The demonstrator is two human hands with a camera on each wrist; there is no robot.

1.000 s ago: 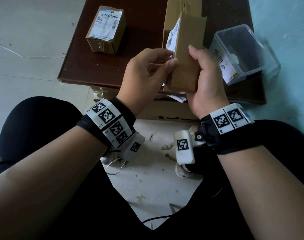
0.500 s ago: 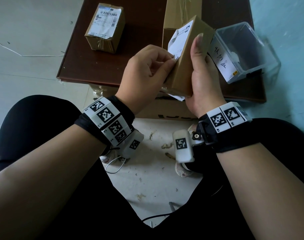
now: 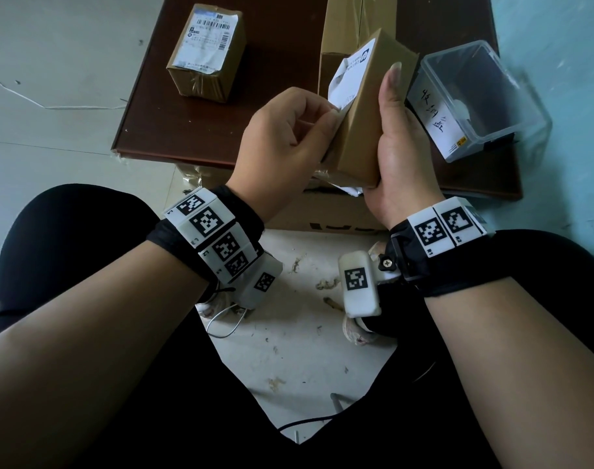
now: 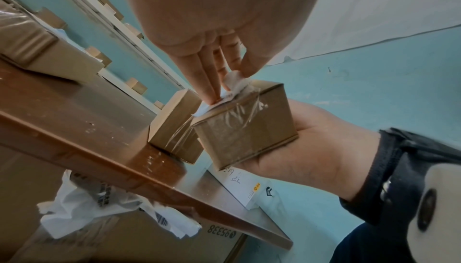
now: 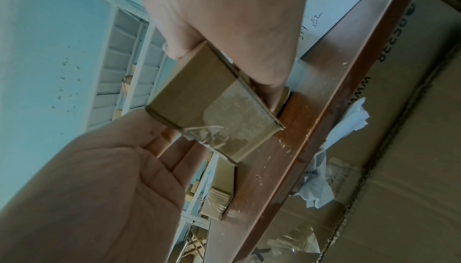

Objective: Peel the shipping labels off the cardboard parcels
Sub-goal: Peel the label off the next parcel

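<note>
A small cardboard parcel [image 3: 366, 120] is held upright in front of me, above the near edge of the brown table [image 3: 271, 62]. My right hand [image 3: 395, 154] grips it from the right, thumb along its front face. A white shipping label [image 3: 348, 76] on its left face is partly lifted and wrinkled. My left hand [image 3: 288, 143] pinches the label's lower edge [image 4: 234, 82] between thumb and fingers. In the right wrist view the parcel's taped end [image 5: 219, 109] shows. A second parcel [image 3: 207, 52] with its label intact lies on the table's far left.
A tall cardboard box [image 3: 353, 25] stands behind the held parcel. A clear plastic bin [image 3: 474, 99] with a handwritten label sits at the table's right edge. Crumpled peeled labels [image 4: 104, 214] hang under the table edge against a big carton [image 3: 336, 214]. My knees flank the floor below.
The right hand has tilted the parcel so its labelled face shows more. The left hand has closed onto the label's lower edge and pulled it partly loose.
</note>
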